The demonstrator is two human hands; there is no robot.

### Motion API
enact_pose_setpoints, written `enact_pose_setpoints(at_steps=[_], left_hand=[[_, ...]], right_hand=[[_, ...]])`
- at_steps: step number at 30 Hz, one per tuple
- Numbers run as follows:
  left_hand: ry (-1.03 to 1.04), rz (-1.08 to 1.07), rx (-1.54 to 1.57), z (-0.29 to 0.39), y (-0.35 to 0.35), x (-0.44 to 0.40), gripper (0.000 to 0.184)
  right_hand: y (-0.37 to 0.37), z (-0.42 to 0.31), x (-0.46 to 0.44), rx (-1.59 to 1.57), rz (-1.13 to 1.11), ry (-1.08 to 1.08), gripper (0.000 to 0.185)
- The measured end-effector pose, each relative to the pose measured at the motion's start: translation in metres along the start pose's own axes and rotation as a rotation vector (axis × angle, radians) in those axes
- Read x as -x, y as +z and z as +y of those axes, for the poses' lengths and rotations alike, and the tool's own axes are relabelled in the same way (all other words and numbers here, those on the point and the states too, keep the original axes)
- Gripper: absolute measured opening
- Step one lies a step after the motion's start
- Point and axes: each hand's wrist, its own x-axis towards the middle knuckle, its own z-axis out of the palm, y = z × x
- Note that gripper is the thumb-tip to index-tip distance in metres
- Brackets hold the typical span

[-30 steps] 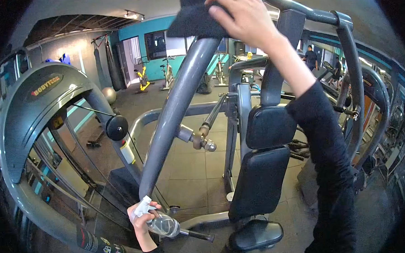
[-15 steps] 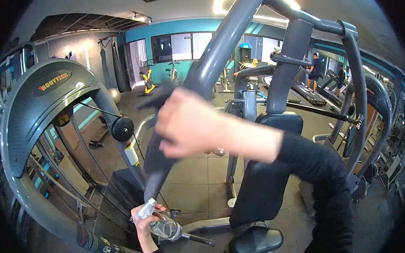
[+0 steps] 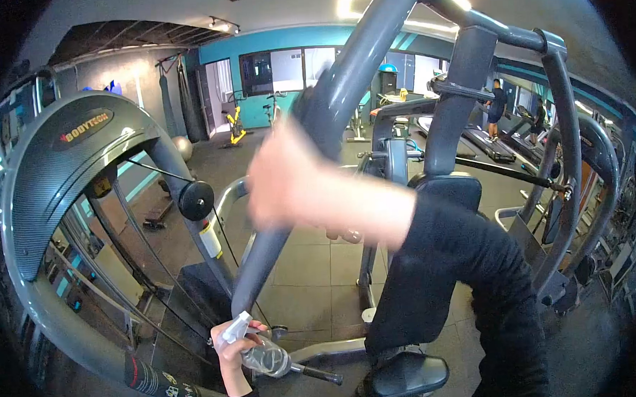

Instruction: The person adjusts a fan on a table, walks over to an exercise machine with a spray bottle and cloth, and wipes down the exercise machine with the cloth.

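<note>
Down at the lower left, my left hand (image 3: 229, 348) is closed around a clear spray bottle (image 3: 268, 358) with a white trigger head, which tilts to the right. My right hand (image 3: 281, 175) is smeared by motion in the middle of the view. It is wrapped on the slanted grey arm (image 3: 264, 261) of an exercise machine. A dark cloth (image 3: 320, 120) shows past its knuckles, against the bar; the rest of it is hidden by the hand. The black sleeve of my right arm reaches in from the lower right.
A curved machine housing (image 3: 83, 180) with cables and a pulley (image 3: 196, 202) stands at left. Right of centre are a black backrest (image 3: 415, 301) and a seat (image 3: 411, 375). Treadmills (image 3: 475, 143) and two people (image 3: 497, 109) are at the back right.
My right hand has shifted slightly along the machine arm, and the dark cloth now shows above it rather than at its left. My left hand still holds the spray bottle.
</note>
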Motion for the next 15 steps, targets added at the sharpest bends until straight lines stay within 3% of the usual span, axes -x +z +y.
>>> enact_pose_setpoints(at_steps=[2, 3, 4, 5, 7, 9, 11, 13, 15], left_hand=[[-0.068, -0.029, -0.031, 0.004, -0.001, -0.001, 0.047], [-0.063, -0.026, -0.035, 0.005, -0.001, 0.000, 0.047], [-0.087, -0.027, -0.033, 0.006, -0.002, 0.000, 0.047], [-0.114, -0.029, -0.032, 0.007, -0.003, 0.001, 0.047], [-0.109, -0.050, -0.023, 0.006, -0.007, 0.000, 0.046], [-0.103, -0.086, -0.002, 0.005, -0.009, 0.000, 0.045], [-0.123, -0.086, -0.005, 0.005, -0.008, 0.000, 0.046], [-0.087, -0.029, -0.031, 0.005, -0.003, 0.001, 0.045], [-0.072, -0.018, -0.011, 0.004, -0.002, 0.001, 0.045]], right_hand=[[0.025, -0.067, 0.007, -0.072, 0.183, -0.246, 0.029], [0.057, -0.095, 0.005, -0.111, 0.550, -0.156, 0.036], [0.070, -0.096, 0.007, -0.274, 0.554, -0.354, 0.046], [0.080, -0.087, 0.008, -0.278, 0.559, -0.352, 0.046], [0.098, -0.047, 0.009, -0.220, 0.958, -0.393, 0.050], [0.093, -0.001, 0.028, -0.365, 0.947, -0.326, 0.048], [0.061, 0.049, 0.052, -0.358, 0.716, -0.168, 0.043], [0.058, 0.108, 0.056, -0.158, 0.821, 0.065, 0.037], [0.060, 0.171, 0.048, 0.036, 1.071, 0.191, 0.037]])
